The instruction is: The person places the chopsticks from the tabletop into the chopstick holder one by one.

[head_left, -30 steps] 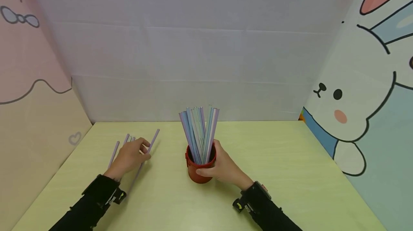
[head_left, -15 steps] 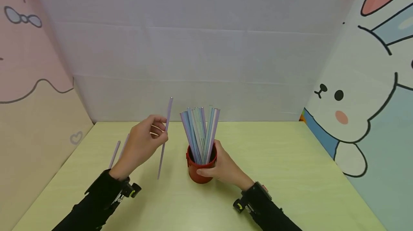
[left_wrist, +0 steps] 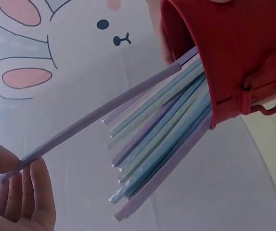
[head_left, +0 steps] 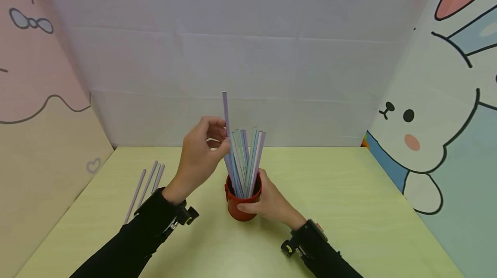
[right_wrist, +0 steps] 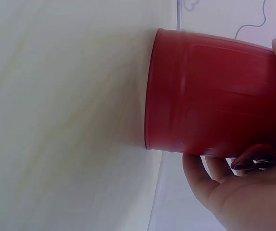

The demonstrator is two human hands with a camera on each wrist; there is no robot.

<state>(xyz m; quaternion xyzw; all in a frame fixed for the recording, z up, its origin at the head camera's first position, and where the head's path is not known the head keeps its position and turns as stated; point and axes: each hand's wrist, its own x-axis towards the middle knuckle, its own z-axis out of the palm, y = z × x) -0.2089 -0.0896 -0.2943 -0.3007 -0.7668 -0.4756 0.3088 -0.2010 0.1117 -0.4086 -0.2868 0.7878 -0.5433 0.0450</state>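
A thin purple straw [head_left: 225,109] is pinched between the thumb and fingers of my left hand [head_left: 199,150], its top pointing up. In the left wrist view the straw's lower end reaches the mouth of a small red bucket [left_wrist: 243,43]. Several purple, blue and pale green straws [left_wrist: 152,132] lean together out of that bucket. My right hand [head_left: 273,198] grips the bucket's right side, thumb across the front. The right wrist view shows fingers [right_wrist: 195,178] round the bucket beside a handle loop [right_wrist: 256,156], with its base close to the table.
Several loose purple straws [head_left: 135,196] lie side by side on the left of the pale yellow table [head_left: 330,209], partly behind the left sleeve. A plain pale wall [head_left: 240,53] stands behind, with cartoon-printed panels [head_left: 423,140] on both sides.
My left hand has lifted the purple straw from the table at left, turned it more upright and carried it right to the bucket. My right hand has stayed on the bucket.
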